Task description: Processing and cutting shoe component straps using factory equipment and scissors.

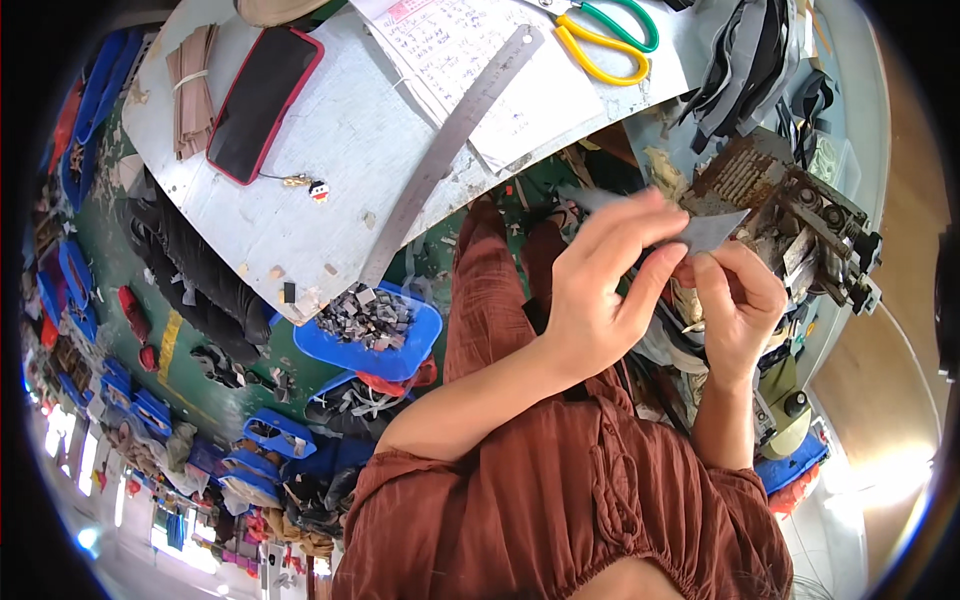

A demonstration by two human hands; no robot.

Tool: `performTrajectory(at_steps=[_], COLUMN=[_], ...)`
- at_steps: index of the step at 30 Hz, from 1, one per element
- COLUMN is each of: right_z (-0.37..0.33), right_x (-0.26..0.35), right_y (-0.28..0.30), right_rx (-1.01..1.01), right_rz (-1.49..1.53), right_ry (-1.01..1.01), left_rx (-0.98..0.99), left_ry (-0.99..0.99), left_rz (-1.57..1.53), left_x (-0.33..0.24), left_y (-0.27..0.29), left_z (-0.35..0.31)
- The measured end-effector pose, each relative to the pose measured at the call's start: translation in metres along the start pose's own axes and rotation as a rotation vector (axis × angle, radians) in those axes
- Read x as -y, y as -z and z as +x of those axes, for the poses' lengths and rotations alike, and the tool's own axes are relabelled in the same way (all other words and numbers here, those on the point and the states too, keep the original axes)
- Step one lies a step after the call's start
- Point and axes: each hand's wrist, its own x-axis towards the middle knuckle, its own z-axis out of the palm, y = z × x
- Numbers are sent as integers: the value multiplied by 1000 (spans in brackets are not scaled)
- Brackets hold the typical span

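My left hand (pixel 615 275) and my right hand (pixel 740 295) are close together in front of me, beyond the table's near edge. Between them is a thin grey piece of sheet material (pixel 715 230) with a pointed corner. The left fingers and thumb close on one side of it. At its lower edge, my right thumb and forefinger pinch it. A blurred grey end shows behind the left fingers; I cannot tell whether it belongs to the same piece. Just beyond my right hand stands a worn metal machine (pixel 800 215) with a rusty ridged plate.
On the pale table (pixel 330 130) lie a steel ruler (pixel 440 160), a red-edged phone (pixel 265 105), written papers (pixel 540 105), yellow-and-green scissors (pixel 605 60) and bundled brown strips (pixel 192 95). Dark strips (pixel 745 65) lie upper right. A blue basket (pixel 400 355) holds small grey pieces.
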Motion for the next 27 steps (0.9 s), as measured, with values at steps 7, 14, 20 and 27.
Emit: performTrajectory(at_steps=[7,14,20,27], right_z=[2,-13,-35,-68], right_x=[8,20,8,10], right_y=[10,32,52,79], right_rx=[80,-41,-156,-173], right_rz=[-100,-39,-94,-86], right_ry=[116,292,490,499], left_rx=[253,142,477,542], left_ry=[88,-267,-465,-552], left_rz=[-15,160,425,454], left_x=[-18,-42,-78,-109], left_y=[7,-10,-11,-28], left_z=[10,16,22,6])
